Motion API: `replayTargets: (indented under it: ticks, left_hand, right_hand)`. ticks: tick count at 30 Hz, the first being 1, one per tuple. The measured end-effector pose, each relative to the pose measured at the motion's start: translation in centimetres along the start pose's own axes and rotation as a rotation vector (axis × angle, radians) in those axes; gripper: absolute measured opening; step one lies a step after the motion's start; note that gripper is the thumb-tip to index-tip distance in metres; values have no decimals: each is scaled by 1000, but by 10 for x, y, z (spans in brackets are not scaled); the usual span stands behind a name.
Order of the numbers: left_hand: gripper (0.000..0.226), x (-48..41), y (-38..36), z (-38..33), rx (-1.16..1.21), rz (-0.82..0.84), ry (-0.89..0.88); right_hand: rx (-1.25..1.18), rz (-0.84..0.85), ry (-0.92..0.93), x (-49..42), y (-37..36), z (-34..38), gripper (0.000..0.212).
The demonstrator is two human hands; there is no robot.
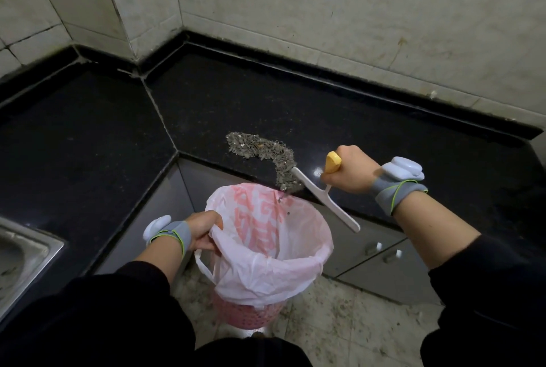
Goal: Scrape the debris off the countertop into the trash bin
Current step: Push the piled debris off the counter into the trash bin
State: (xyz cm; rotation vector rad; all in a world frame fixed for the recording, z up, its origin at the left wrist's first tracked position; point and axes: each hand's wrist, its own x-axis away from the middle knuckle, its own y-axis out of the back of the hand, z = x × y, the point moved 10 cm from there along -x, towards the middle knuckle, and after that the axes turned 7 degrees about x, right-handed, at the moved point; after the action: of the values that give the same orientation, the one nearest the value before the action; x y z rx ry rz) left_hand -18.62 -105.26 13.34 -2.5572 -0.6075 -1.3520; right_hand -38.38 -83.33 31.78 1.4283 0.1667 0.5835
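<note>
A curved heap of grey seed-shell debris [263,152] lies on the black stone countertop [88,136] and reaches its front edge. My right hand [350,170] grips the yellow handle of a white scraper [325,199], whose blade lies against the right side of the heap and sticks out past the counter edge. Below the edge stands a pink trash bin [251,312] lined with a white and pink plastic bag [266,248]. My left hand [204,230] grips the bag's left rim and holds it up under the edge. A few shells hang in the air above the bag.
A steel sink [23,251] is set in the counter at the far left. Tiled walls rise behind the counter. Grey cabinet doors with handles [381,251] stand under the counter at the right. The floor tiles around the bin are speckled with dirt.
</note>
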Motion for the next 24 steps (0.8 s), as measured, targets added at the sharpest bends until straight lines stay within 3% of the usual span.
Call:
replayTargets:
  ticks: [6,14,24]
  left_hand:
    - [16,-3,2,1,-4,14,0]
    - [16,-5,8,4,-5,14,16]
    - [13,-15,44,3,24,-47,10]
  right_hand:
    - [-129,-43,-53,2,14,-9,21]
    - [-112,-189,-146,-19,29,-14,29]
    - [55,-155,-36,-59,5,7,23]
